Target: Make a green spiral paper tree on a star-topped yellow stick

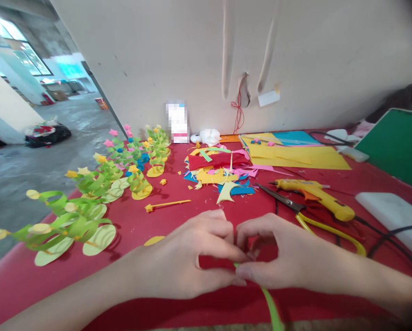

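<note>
Low over the red table, my left hand (pixel 206 257) and my right hand (pixel 278 253) meet fingertip to fingertip. Both pinch one end of a green paper strip (pixel 272 307), whose free length hangs toward the table's front edge. A yellow paper disc (pixel 154 240) is partly hidden behind my left hand. Beyond it lies a yellow stick with a folded star (pixel 167 205). Scissors with yellow handles (pixel 288 202) rest open just past my right hand, beside a yellow glue gun (pixel 312 193).
Spiral green paper ornaments on round bases (pixel 98 239) line the table's left side. Paper scraps (pixel 219 170) are heaped at the middle back, with yellow sheets (pixel 295 156) behind. A green board (pixel 395 147), a white block (pixel 392 216) and a black cable (pixel 381 239) occupy the right.
</note>
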### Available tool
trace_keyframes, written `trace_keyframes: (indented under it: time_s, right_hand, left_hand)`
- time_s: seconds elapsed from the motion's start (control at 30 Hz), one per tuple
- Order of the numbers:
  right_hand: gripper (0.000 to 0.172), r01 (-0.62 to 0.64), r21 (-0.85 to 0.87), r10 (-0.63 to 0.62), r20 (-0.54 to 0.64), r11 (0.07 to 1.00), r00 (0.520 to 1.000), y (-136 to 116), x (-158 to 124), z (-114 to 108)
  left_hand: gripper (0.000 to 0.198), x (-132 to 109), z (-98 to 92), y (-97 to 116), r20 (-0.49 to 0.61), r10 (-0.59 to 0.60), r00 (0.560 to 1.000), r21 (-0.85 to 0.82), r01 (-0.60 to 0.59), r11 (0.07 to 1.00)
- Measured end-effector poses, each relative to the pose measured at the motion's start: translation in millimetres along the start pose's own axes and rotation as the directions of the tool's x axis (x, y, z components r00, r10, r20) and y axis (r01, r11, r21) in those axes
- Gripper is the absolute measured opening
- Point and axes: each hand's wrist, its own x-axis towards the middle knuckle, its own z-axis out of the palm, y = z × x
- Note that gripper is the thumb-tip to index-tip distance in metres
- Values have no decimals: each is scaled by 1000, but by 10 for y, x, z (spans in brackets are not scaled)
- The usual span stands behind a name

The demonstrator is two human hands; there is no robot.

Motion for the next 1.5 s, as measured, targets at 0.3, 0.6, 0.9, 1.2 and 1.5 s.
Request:
trace_keyframes:
  time_s: [0.3,0.6,0.9,1.2,1.5]
  right_hand:
    - [20,31,-27,-33,-56,999,998,-23,-1,62]
    - [20,-7,0,7,38,1000,999,1,-13,-18]
    - [21,-24,86,22,23,996,1000,-37,27,23]
    - [21,-34,75,29,70,997,997,-29,13,-31]
    - [19,22,133,-18,-33,991,999,-32,-5,21]
  left_hand:
    - [12,-8,125,-62,-230,-6,973,-24,1,1000]
    - [6,5,43,13,16,10,1000,6,-10,1000]
    - [12,-3,146,-63,-289,7,957,-42,-21,999]
    - [9,-12,51,-5,-71,24,997,-40,-27,999]
    - [7,-8,100,-22,-382,8,924,-69,-38,997]
